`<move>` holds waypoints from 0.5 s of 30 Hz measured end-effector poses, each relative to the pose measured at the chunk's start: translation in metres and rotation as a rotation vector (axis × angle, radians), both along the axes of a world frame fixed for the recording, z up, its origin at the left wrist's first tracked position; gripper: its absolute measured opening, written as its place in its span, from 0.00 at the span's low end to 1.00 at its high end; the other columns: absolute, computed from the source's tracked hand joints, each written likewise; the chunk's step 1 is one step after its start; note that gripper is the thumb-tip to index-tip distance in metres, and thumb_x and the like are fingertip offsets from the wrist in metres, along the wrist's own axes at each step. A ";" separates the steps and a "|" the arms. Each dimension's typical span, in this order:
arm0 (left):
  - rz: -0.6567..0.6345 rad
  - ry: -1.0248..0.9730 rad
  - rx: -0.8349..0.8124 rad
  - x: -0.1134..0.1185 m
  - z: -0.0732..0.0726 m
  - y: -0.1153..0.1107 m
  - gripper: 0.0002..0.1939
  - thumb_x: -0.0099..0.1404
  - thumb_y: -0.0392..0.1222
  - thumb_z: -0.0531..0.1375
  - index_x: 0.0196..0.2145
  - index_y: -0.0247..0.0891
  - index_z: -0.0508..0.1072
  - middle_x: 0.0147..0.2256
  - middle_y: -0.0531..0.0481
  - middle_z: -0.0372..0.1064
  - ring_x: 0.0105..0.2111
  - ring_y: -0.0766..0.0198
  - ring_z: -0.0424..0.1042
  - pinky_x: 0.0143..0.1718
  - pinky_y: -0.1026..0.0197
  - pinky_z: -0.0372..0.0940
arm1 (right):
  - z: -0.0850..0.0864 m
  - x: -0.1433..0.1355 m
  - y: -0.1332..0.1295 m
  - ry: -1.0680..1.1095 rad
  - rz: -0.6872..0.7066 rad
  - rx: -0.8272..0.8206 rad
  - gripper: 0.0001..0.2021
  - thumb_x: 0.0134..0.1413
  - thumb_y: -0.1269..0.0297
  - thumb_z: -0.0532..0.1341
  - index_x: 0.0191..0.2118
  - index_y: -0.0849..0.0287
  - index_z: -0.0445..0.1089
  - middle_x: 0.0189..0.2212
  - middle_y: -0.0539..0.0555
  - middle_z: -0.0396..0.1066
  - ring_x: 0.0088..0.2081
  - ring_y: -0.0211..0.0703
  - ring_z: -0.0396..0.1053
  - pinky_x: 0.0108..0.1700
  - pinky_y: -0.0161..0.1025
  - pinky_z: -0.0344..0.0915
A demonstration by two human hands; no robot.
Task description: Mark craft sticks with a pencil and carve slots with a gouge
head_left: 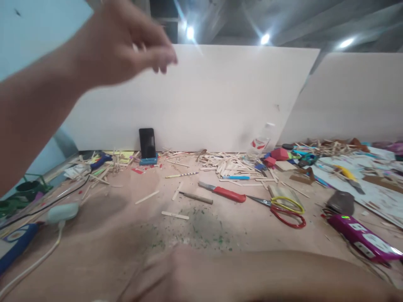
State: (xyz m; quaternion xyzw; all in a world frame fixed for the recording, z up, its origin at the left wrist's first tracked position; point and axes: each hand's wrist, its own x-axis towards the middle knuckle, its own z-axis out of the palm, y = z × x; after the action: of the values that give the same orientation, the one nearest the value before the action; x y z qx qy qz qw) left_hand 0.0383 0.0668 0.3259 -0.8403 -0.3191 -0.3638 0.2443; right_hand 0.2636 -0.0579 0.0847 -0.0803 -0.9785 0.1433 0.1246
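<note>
My left hand (138,44) is raised high at the upper left, in front of the white board (220,92). Its thumb and fingers are drawn together in a pinch; whatever is between them, if anything, does not show. Low in the view, my right hand (170,268) reaches in from the right over the wooden table (103,247), blurred, its fingers hidden. Just beyond it lie green shavings (208,228), a wooden stick (175,215) and a thin brown-handled tool (197,197). Farther right are a red-handled knife (225,193) and scissors (283,205) with yellow and red handles.
A phone (147,142) leans on the board at the back. Beside a clear bottle (261,140) is a pile of wooden sticks (234,165). A purple device (365,239) lies at right. On the left are a white plug (63,212) with its cable and a blue object (15,245).
</note>
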 end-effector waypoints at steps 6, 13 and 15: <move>-0.074 0.294 -0.315 -0.014 -0.160 -0.035 0.15 0.78 0.43 0.59 0.38 0.38 0.85 0.35 0.49 0.80 0.34 0.65 0.78 0.41 0.62 0.70 | -0.013 0.057 0.083 -0.049 -0.429 0.011 0.08 0.74 0.60 0.66 0.47 0.61 0.77 0.44 0.54 0.79 0.46 0.46 0.78 0.52 0.50 0.78; 0.016 0.240 -0.656 -0.003 -0.298 -0.061 0.11 0.78 0.46 0.66 0.49 0.34 0.78 0.45 0.47 0.78 0.44 0.60 0.79 0.47 0.52 0.79 | -0.035 0.068 0.118 -0.167 -0.786 0.039 0.18 0.74 0.54 0.66 0.60 0.58 0.74 0.58 0.60 0.75 0.54 0.51 0.77 0.56 0.54 0.78; 0.025 0.209 -0.710 -0.004 -0.311 -0.056 0.15 0.78 0.48 0.66 0.53 0.35 0.77 0.50 0.45 0.77 0.47 0.57 0.79 0.50 0.49 0.79 | -0.041 0.065 0.119 -0.190 -0.799 0.030 0.18 0.73 0.54 0.67 0.61 0.59 0.74 0.58 0.60 0.75 0.54 0.52 0.77 0.56 0.55 0.78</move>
State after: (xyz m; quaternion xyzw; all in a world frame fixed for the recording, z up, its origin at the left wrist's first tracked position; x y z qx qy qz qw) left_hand 0.0339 0.0107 0.0150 -0.9013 -0.4092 -0.1396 -0.0268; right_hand 0.3285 0.0612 0.0432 -0.4650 -0.8795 0.0614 0.0806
